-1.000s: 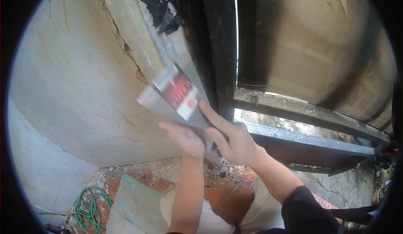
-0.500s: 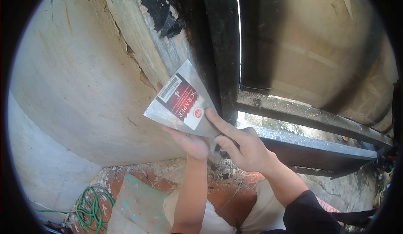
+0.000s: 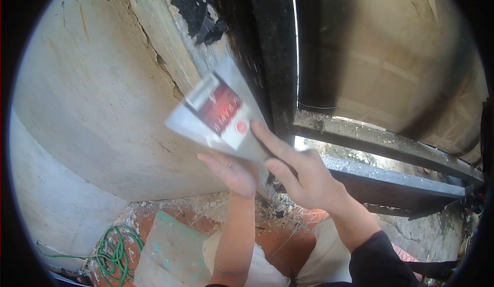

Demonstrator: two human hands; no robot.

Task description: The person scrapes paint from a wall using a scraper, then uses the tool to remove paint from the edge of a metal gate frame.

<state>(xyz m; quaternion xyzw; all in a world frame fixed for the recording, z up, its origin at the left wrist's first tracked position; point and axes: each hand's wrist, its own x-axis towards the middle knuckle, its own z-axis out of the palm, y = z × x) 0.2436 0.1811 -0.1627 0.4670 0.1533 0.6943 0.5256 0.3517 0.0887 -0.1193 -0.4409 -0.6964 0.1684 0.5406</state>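
A wide metal scraper (image 3: 246, 150) with a red, white and black label is tilted up in front of the wooden door frame, its blade blurred by motion. My right hand (image 3: 309, 176) grips it low down, index finger stretched along the blade's face. Just beneath the blade is my left hand (image 3: 234, 176), its visible thumb extended and the other fingers mostly hidden behind the metal. Whether the left hand touches the scraper cannot be made out. Above the blade, the worn wooden frame (image 3: 154, 14) carries a ragged black patch (image 3: 193, 9) of peeling coating.
A pale curved wall (image 3: 87, 112) stands to the left. On the right are a dark door edge (image 3: 275, 45) and a grey metal ledge (image 3: 391, 176). Flakes of debris litter the red tiled floor (image 3: 283, 240). A coiled green hose (image 3: 116, 251) lies at lower left beside a paint-marked board (image 3: 170, 251).
The scraper has shifted slightly up and left with my right hand, its blade now blurred. A fingertip seen behind the blade's left edge no longer shows. The left hand stays nearly in place.
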